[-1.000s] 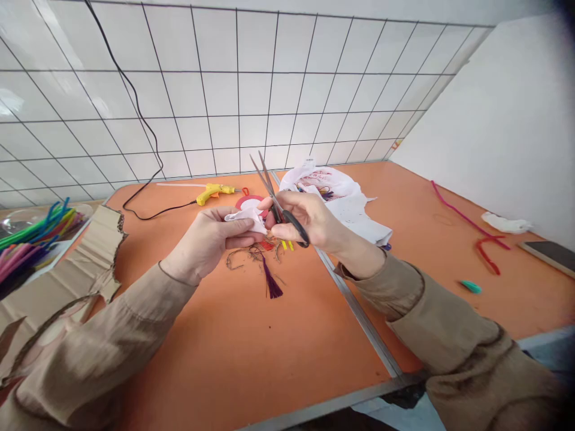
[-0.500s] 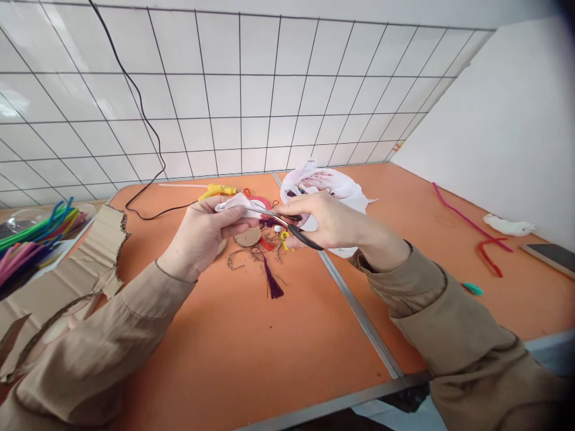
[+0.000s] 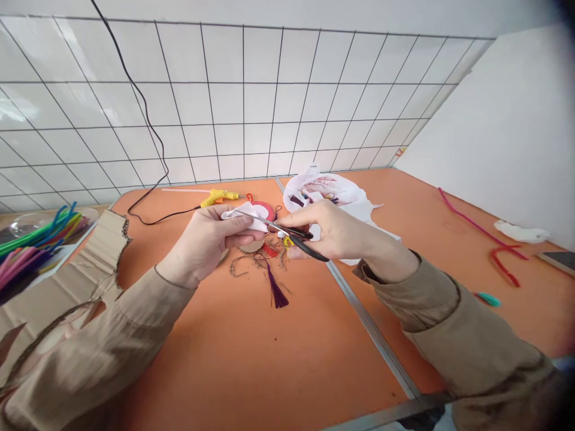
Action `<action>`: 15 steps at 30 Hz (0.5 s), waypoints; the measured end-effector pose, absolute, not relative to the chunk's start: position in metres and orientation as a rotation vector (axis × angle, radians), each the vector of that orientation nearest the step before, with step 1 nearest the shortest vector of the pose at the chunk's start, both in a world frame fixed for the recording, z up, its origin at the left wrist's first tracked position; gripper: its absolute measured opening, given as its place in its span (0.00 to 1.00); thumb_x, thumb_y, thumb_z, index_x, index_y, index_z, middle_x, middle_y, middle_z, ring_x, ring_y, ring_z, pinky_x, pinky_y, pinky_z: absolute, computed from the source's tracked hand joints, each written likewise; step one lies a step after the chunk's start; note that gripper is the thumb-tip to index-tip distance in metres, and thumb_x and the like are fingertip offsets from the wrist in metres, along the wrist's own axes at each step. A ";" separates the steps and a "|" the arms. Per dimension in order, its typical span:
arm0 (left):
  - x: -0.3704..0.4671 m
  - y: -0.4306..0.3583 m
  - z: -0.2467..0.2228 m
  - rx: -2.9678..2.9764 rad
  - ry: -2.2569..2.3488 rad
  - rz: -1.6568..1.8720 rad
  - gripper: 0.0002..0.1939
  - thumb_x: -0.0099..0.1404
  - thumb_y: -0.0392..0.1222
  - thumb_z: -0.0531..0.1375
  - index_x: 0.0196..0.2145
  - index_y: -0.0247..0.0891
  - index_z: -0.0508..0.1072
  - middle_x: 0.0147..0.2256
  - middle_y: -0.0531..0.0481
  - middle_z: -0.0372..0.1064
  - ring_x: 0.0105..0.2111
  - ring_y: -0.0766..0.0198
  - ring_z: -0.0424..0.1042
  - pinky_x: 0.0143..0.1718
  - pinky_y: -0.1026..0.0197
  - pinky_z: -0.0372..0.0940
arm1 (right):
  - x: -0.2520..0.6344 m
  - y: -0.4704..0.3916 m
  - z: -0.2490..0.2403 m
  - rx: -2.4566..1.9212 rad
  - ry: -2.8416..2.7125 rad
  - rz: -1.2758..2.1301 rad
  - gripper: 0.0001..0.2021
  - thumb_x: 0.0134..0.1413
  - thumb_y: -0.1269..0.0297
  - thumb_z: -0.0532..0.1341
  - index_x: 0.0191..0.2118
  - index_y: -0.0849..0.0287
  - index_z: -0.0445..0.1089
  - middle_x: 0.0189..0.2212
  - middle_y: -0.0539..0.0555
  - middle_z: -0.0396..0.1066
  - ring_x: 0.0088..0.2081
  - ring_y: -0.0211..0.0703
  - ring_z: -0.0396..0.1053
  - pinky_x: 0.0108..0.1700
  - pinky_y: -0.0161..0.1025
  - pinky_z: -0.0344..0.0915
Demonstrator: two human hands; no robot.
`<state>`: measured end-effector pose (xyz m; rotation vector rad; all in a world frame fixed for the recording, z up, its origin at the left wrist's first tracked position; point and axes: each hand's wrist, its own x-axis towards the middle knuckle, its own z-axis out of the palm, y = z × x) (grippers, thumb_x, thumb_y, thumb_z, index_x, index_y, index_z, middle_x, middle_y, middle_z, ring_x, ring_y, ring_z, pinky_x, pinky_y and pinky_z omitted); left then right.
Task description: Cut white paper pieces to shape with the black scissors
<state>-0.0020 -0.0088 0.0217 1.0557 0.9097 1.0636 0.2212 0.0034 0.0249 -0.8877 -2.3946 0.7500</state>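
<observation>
My left hand (image 3: 209,236) is closed on a piece of white cloth (image 3: 258,223), pinched between thumb and fingers. My right hand (image 3: 336,230) grips black-handled scissors (image 3: 306,241), whose blades point left and lie at the cloth. Whether the blades are cutting into it I cannot tell. Below the hands a dark purple tassel (image 3: 277,290) rests on the orange table (image 3: 224,359), beside brown scraps and a bit of red material (image 3: 271,248). A round pink-red item (image 3: 267,208) sits just behind the cloth, partly covered.
A yellow glue gun (image 3: 220,196) with a black cord lies at the back. Behind my right hand is a white plastic bag (image 3: 345,191) of materials. Torn cardboard (image 3: 85,257) and colourful pipe cleaners (image 3: 40,239) are at left; a red pipe cleaner (image 3: 503,266) lies right.
The scissors' handles have spread further apart and the blades have opened wider at the cloth. The whole view has shifted slightly; both hands keep their holds.
</observation>
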 end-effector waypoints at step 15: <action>-0.004 -0.008 0.023 1.072 0.938 1.007 0.12 0.64 0.28 0.60 0.25 0.28 0.81 0.27 0.42 0.79 0.27 0.68 0.78 0.29 0.75 0.72 | 0.221 0.006 0.024 -0.927 -2.415 0.957 0.14 0.51 0.58 0.64 0.24 0.57 0.60 0.22 0.46 0.48 0.26 0.36 0.49 0.27 0.36 0.47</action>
